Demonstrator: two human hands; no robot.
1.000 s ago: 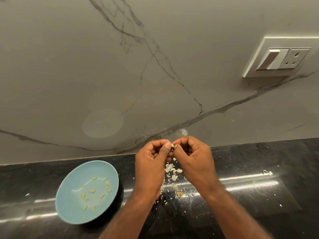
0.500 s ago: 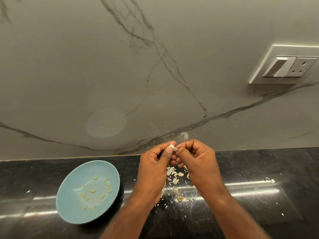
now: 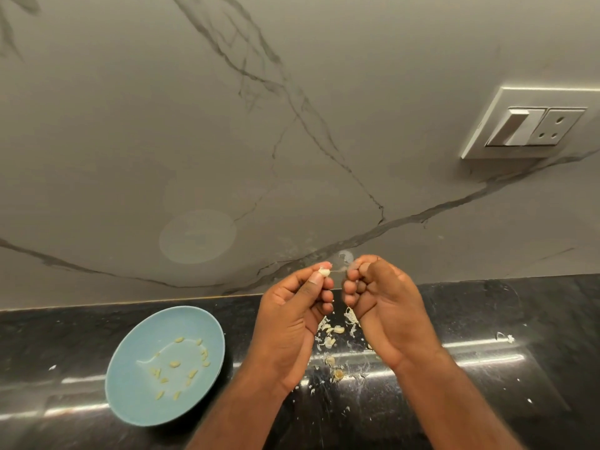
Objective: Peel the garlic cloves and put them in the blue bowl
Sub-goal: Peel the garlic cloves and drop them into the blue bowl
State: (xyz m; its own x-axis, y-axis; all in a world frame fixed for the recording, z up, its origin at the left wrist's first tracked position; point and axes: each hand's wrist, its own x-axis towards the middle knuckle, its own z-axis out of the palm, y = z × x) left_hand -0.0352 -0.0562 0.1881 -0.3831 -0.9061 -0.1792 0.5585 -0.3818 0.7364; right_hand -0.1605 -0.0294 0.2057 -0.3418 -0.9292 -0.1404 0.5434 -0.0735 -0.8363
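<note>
Above the counter (image 3: 487, 319), left hand (image 3: 292, 319) pinching a garlic clove (image 3: 324, 272), right hand (image 3: 389, 313) alongside, curled fingers (image 3: 351, 291) gripping its skin (image 3: 339, 270)

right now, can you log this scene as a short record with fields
left hand: pinches garlic clove
right hand: pinches skin strip stretching from the garlic clove
blue bowl: on counter, left of both hands, peeled cloves inside
skin scraps: on the counter below the hands
</note>
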